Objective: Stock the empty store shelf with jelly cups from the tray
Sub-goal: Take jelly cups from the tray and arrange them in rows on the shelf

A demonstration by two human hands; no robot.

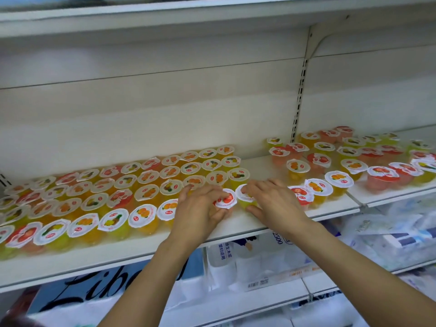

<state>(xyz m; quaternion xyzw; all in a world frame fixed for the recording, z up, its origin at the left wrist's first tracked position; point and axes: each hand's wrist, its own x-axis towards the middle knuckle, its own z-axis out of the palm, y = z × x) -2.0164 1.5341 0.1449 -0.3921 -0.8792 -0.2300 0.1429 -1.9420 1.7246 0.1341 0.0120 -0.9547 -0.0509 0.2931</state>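
On the left, rows of small clear plastic jelly cups with white foil lids [113, 197] stand packed together on the white metal store shelf [141, 249]. The left hand [200, 206] pinches a red strawberry-lidded jelly cup [225, 200] at the rows' right end. Just beside it, the right hand [276, 204] curls its fingers around a yellow-green jelly cup [244, 197]. Further right, more jelly cups [354, 161] stand loosely scattered.

The shelf [236, 223] is plain white; the jelly cups [144, 218] glow yellow, orange and red (white foil lids printed with fruit), reds clustering toward three o'clock.
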